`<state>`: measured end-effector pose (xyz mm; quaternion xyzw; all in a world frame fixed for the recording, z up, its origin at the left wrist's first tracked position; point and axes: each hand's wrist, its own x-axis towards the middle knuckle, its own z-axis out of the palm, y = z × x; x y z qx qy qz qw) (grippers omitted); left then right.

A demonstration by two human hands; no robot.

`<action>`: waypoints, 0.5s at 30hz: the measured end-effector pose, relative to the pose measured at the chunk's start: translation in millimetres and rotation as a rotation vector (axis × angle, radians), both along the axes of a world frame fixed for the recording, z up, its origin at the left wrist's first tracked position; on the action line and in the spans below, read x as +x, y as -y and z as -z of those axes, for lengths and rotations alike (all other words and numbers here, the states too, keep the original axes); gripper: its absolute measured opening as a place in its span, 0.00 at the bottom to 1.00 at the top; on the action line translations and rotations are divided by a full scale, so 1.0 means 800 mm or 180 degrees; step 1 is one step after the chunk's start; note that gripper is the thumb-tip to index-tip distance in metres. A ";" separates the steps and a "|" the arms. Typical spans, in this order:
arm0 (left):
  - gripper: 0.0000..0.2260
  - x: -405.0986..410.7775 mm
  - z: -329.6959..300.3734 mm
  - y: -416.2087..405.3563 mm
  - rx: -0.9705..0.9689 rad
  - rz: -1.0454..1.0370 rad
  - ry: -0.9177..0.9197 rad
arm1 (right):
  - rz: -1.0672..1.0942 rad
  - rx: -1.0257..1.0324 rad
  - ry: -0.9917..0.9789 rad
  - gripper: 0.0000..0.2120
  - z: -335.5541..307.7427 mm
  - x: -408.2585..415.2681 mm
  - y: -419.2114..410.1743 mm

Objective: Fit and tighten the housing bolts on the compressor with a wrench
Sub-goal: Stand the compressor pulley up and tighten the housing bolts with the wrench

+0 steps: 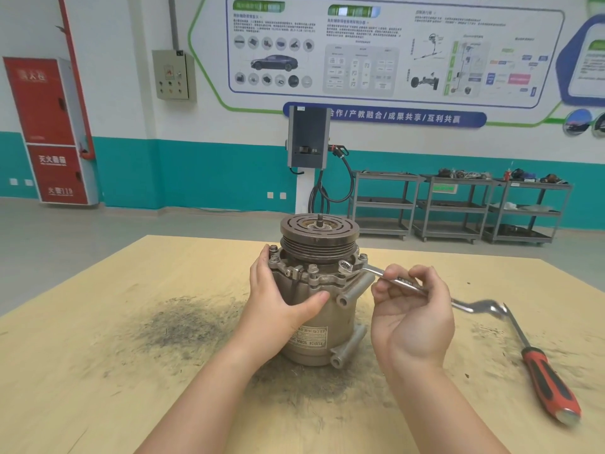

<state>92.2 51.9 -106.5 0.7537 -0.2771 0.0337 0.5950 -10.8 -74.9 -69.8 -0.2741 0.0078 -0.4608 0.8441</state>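
— Wooden tabletop (98, 371), pale, with a dark sooty smear left of the middle. What's standing on it?

— The compressor (316, 309), upright, near the middle of the table and right in front of me. Its grooved pulley (320, 237) is on top, and the label on the body faces me upside down.

— And your hands?

— My left hand (278, 299) is wrapped round the left side of the compressor body, thumb across the front, fingers reaching up toward the flange. My right hand (413, 317) is curled round the shank of the wrench (389, 278), palm turned toward me, fingers and thumb closed over the metal.

— Where does the wrench sit?

— Its ring end is over a housing bolt (344, 265) on the right front of the flange. The handle runs out to the right through my grip, and the open-jaw end (484, 308) sticks out past my hand, blurred.

— Other bolts?

— I can see several bolt heads standing up round the flange: one at the front (312, 267), one at the far left beside my fingertips (273, 249), one at the far right (362, 257). Whether they are tight I cannot tell.

— Anything else on the table?

— A screwdriver (543, 371) with a red and black handle lies to the right, its tip pointing toward the wrench's open end.
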 end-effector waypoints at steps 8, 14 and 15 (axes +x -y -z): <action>0.58 0.000 0.000 -0.001 -0.0004 0.0009 0.0014 | 0.0314 -0.0667 -0.0340 0.13 -0.011 -0.003 0.003; 0.58 0.000 -0.001 0.000 -0.0003 0.0035 0.0003 | -0.0035 -0.1282 -0.0414 0.10 -0.029 -0.008 0.020; 0.58 0.000 -0.001 0.000 0.0012 0.0029 0.0004 | -0.0004 -0.1320 -0.0408 0.09 -0.028 -0.008 0.019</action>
